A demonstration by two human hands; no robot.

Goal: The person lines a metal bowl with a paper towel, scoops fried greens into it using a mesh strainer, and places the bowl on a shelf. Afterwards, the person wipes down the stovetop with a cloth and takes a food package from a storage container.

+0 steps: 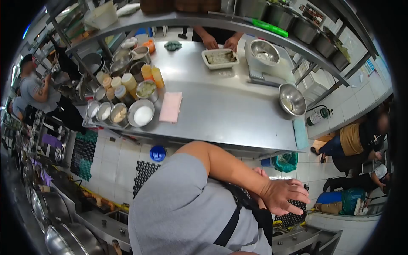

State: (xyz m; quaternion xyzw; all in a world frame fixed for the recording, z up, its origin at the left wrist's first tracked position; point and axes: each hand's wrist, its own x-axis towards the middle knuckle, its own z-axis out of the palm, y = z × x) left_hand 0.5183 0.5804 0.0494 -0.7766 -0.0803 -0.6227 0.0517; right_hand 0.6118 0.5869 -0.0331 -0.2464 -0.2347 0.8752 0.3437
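My left hand (288,196) reaches across my body, its bent fingers apart and nothing seen in it. It is just beyond the table's front edge, above a black floor mat. Behind the left forearm, only a few fingertips of my right hand (260,171) show; the rest is hidden. In front is a steel table (221,114) with a pink cloth (171,107), a steel bowl (292,100) and a teal cloth (300,133). No object on the table touches my hands.
Across the table, a co-worker's hands hold a white tray (220,58). Squeeze bottles (128,80) and metal containers (141,113) crowd the left. An overhead shelf (187,19) spans the back. A green-lined bin (286,162) stands below the front edge. More people are at both sides.
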